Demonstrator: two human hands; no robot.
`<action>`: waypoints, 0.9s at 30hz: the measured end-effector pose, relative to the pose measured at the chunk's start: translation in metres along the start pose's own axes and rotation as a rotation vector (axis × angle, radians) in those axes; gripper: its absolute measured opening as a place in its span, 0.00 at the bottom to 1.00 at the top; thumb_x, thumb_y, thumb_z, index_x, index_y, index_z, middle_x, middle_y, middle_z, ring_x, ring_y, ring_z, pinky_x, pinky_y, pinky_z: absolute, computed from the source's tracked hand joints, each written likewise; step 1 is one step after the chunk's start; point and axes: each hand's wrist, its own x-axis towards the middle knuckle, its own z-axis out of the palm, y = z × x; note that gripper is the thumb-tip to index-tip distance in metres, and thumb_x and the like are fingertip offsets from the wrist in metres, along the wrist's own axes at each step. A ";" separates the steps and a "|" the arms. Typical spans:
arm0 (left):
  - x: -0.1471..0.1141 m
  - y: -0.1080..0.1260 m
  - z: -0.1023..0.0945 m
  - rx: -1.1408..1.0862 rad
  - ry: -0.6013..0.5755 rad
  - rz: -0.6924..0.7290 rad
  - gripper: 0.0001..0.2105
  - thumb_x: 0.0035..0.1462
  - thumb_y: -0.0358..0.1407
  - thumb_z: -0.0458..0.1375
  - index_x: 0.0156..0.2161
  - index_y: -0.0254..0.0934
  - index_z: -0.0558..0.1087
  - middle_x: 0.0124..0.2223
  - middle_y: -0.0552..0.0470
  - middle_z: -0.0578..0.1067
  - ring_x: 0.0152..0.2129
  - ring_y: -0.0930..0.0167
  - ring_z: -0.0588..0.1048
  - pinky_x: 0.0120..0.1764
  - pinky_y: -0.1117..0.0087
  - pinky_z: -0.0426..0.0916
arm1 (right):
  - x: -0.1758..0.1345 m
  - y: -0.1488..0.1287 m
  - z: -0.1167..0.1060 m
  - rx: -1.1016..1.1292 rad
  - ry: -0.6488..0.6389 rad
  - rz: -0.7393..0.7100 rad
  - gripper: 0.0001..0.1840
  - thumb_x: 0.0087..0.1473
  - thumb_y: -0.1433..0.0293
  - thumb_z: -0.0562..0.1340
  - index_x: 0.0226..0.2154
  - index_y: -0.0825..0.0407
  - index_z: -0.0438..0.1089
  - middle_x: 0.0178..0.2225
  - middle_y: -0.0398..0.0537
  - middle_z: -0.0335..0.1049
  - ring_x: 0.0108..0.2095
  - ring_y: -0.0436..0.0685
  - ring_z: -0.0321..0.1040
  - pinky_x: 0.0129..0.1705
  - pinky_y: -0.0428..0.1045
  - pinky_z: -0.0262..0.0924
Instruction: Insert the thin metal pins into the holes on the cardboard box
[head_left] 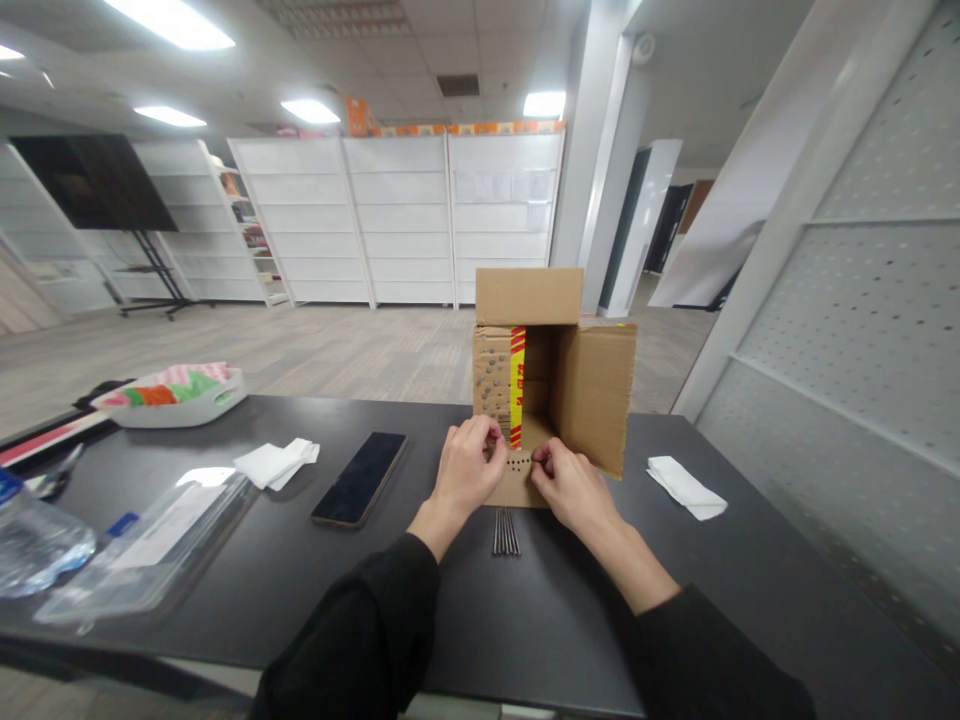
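Cardboard box (pixel 555 370) stood on the tabletop (pixel 285 590), mouth facing the person. Its left flap (pixel 493 375) bore nail heads, apparently finished; loose nails (pixel 507 535) before the front flap (pixel 514 490), long axes running toward the person, apparently remained. Left hand (pixel 469 460) and right hand (pixel 577 490) curled at that flap; whether either pinched anything could not be told.
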 end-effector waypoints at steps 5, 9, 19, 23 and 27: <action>0.001 0.000 0.000 0.005 0.000 -0.002 0.03 0.56 0.28 0.55 0.33 0.39 0.66 0.31 0.55 0.74 0.29 0.72 0.72 0.38 0.67 0.59 | -0.001 0.000 0.000 -0.003 0.009 0.000 0.06 0.59 0.71 0.58 0.40 0.51 0.69 0.32 0.47 0.75 0.34 0.55 0.70 0.30 0.47 0.47; 0.001 -0.001 0.001 0.006 -0.001 -0.003 0.03 0.56 0.28 0.55 0.33 0.39 0.66 0.30 0.55 0.74 0.29 0.72 0.72 0.38 0.67 0.59 | 0.000 0.000 0.001 -0.003 0.011 0.000 0.06 0.59 0.70 0.58 0.40 0.51 0.69 0.33 0.47 0.75 0.34 0.55 0.70 0.30 0.47 0.47; 0.001 -0.002 0.002 -0.001 0.001 -0.007 0.03 0.56 0.28 0.55 0.33 0.39 0.66 0.31 0.56 0.74 0.29 0.71 0.72 0.39 0.66 0.59 | 0.000 -0.001 0.000 -0.036 0.005 0.015 0.08 0.60 0.68 0.57 0.40 0.50 0.69 0.34 0.48 0.76 0.36 0.57 0.72 0.30 0.48 0.48; 0.001 -0.002 0.002 0.002 -0.003 -0.012 0.03 0.56 0.28 0.55 0.34 0.39 0.66 0.31 0.55 0.74 0.29 0.71 0.72 0.39 0.66 0.60 | 0.000 -0.003 -0.001 -0.075 0.020 0.025 0.08 0.59 0.67 0.57 0.39 0.50 0.70 0.36 0.49 0.77 0.35 0.58 0.73 0.30 0.48 0.47; 0.001 -0.002 0.001 0.015 -0.012 -0.019 0.03 0.57 0.29 0.55 0.33 0.39 0.66 0.31 0.55 0.74 0.30 0.71 0.73 0.39 0.66 0.60 | 0.001 -0.004 -0.001 -0.086 0.027 0.023 0.07 0.58 0.67 0.58 0.38 0.50 0.71 0.34 0.50 0.77 0.35 0.58 0.73 0.30 0.49 0.46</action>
